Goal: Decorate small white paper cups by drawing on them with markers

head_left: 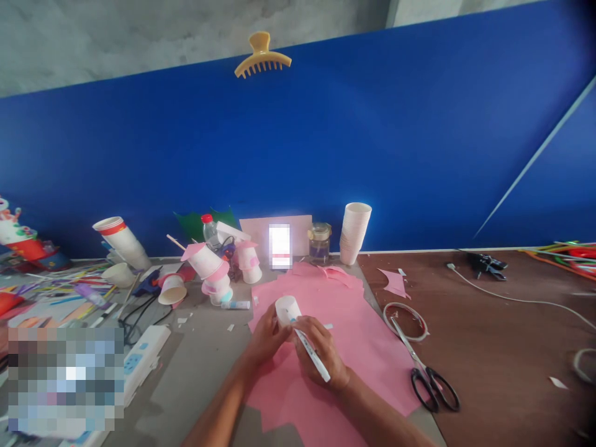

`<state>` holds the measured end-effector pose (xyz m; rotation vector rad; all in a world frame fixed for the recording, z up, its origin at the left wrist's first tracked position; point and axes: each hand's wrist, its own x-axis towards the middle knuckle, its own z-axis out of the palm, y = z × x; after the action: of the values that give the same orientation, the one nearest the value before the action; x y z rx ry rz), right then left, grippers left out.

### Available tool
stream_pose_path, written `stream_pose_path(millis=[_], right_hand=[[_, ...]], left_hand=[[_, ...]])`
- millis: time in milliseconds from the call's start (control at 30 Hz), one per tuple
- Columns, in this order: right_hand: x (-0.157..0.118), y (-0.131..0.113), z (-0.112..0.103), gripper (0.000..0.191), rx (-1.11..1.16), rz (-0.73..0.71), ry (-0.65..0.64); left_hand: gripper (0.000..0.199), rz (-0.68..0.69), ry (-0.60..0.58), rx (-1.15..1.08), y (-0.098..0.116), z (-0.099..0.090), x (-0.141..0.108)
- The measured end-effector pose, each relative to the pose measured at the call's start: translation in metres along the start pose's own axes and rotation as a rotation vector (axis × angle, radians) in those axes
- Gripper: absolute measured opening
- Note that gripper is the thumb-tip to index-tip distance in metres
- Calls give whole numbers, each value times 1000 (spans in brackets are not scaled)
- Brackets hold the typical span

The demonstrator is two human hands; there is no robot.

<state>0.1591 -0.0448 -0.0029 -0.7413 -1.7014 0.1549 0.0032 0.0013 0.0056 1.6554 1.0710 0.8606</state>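
A small white paper cup (287, 307) is held by my left hand (266, 338), whose fingers wrap round its left side and lower edge. In my right hand (321, 351) is a white marker (315, 359), its tip against or very near the cup's side. A small blue mark shows where the marker meets the cup. Both hands are over a large jagged sheet of pink paper (344, 329). Beyond them stand joined cups with pink paper pieces (207, 264) and a smaller pink-and-white cup figure (249, 264).
Black-handled scissors (421, 372) and a tape ring (406, 321) lie at the right. Behind are a tall cup stack (355, 233), a glass jar (319, 243) and a bright blurred screen (280, 246). A power strip (144, 357) and craft sticks fill the left.
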Motion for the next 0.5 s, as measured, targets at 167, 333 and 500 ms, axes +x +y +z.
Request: stream_pose_path(millis=[167,333,500], right_hand=[[0,0,0,32,1,3,-11],[0,1,0,32,9,3,-11],[-3,3,1,33,13,18,-23]], left_hand=[[41,-5,0,37,1,0,0],[42,5,4,27,3,0,-1],[42,2,6,48,2,0,-1]])
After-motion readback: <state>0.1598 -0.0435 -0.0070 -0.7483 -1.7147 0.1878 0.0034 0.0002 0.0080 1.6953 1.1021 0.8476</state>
